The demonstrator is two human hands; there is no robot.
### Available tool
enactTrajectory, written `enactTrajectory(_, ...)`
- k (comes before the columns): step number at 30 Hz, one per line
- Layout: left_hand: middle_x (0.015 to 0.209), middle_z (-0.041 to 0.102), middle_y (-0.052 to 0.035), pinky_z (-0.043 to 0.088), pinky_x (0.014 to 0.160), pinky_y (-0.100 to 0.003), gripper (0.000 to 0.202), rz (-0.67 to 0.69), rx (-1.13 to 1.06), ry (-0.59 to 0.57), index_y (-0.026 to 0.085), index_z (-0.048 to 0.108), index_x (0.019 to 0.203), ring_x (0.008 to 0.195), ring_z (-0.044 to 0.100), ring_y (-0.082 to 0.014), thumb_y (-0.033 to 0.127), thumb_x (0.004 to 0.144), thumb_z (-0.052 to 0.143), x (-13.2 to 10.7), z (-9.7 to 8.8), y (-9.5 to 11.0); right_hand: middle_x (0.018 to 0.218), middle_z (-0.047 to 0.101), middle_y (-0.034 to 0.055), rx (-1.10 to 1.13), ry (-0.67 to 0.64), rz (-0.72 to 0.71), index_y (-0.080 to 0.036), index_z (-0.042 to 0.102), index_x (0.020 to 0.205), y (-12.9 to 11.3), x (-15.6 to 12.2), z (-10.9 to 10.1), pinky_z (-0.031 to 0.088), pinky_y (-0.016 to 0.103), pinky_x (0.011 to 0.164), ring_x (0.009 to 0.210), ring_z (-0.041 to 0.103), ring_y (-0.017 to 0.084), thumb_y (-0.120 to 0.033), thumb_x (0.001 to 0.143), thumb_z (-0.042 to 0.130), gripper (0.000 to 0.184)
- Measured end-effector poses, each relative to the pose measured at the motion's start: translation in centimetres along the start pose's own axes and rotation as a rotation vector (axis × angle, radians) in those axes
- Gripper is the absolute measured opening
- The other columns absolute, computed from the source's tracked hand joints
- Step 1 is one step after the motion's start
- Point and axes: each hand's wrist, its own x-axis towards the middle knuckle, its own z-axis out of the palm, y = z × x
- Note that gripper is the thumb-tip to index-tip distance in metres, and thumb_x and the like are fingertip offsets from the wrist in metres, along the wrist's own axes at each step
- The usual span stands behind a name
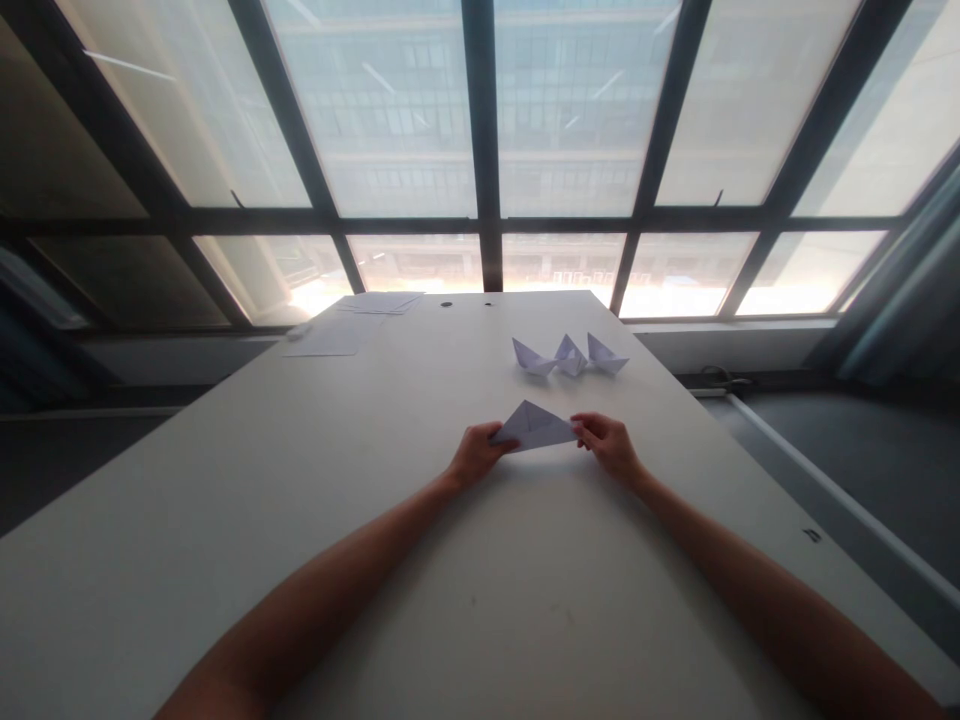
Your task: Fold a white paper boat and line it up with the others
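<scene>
Between my hands is a folded sheet of white paper (534,428), shaped like a triangle with a band along its lower edge and its point upward. My left hand (480,452) grips its left corner, thumb in front. At the right corner, my right hand (604,440) pinches the paper with thumb and fingertips. The paper is tilted a little above the white table. Just beyond it stand three folded paper boats, a left one (532,359), a middle one (570,356) and a right one (606,355), set close together in a row.
Flat white paper sheets (330,338) lie at the table's far left corner, some overlapping. The white table (225,500) runs forward to large framed windows. Two small dark spots, one a round hole (446,304), mark its far edge. A dark mark (812,536) is near the right edge.
</scene>
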Motion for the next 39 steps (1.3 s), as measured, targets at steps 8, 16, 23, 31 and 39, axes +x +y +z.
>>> enactTrajectory(8, 0.065, 0.060, 0.0017, 0.038, 0.060, -0.024, 0.033, -0.005, 0.034, 0.013, 0.013, 0.071, 0.077, 0.066, 0.053, -0.0156, 0.045, 0.076, 0.068, 0.0, 0.1, 0.1, 0.098, 0.067, 0.0101, -0.191, -0.069, -0.174, -0.020, 0.076, 0.083, -0.3, -0.2, 0.0, 0.051, 0.032, 0.068, 0.086, 0.061, 0.022, -0.049, 0.085, 0.066, 0.030)
enactTrajectory(16, 0.094, 0.071, -0.0091, 0.051, 0.070, -0.029, 0.046, -0.004, -0.234, 0.145, 0.014, 0.070, 0.102, 0.081, 0.065, -0.0203, 0.054, 0.090, 0.051, 0.4, -0.3, 0.2, 0.071, 0.072, 0.0051, -0.231, 0.022, -0.067, -0.020, 0.077, 0.076, 0.1, 0.2, -0.8, 0.043, 0.030, 0.059, 0.060, 0.056, 0.019, -0.047, 0.082, 0.065, 0.030)
enactTrajectory(23, 0.096, 0.068, -0.0087, 0.055, 0.068, -0.029, 0.050, -0.110, -0.481, 0.130, 0.014, 0.061, 0.105, 0.078, 0.068, -0.0183, 0.048, 0.072, 0.076, 0.8, -0.8, -0.3, 0.071, 0.074, 0.0057, -0.160, 0.048, 0.034, -0.018, 0.078, 0.075, 0.9, 0.8, -2.0, 0.044, 0.030, 0.055, 0.059, 0.060, 0.020, -0.049, 0.075, 0.068, 0.033)
enactTrajectory(31, 0.074, 0.066, -0.0011, 0.045, 0.053, -0.022, 0.036, -0.067, -0.288, 0.152, 0.016, 0.057, 0.079, 0.061, 0.062, -0.0140, 0.049, 0.072, 0.072, 0.6, -0.3, -0.3, 0.067, 0.073, 0.0057, -0.170, -0.015, 0.071, -0.017, 0.077, 0.071, 0.6, 0.7, -1.9, 0.041, 0.029, 0.054, 0.057, 0.058, 0.019, -0.045, 0.073, 0.068, 0.030)
enactTrajectory(39, 0.078, 0.072, -0.0066, 0.051, 0.065, -0.026, 0.043, 0.061, -0.129, 0.063, 0.014, 0.074, 0.085, 0.070, 0.065, -0.0181, 0.056, 0.083, 0.063, 0.6, -0.3, -0.4, 0.064, 0.071, 0.0052, -0.202, -0.009, 0.088, -0.014, 0.076, 0.070, 0.2, 0.6, -2.0, 0.039, 0.027, 0.055, 0.057, 0.057, 0.017, -0.043, 0.074, 0.066, 0.031)
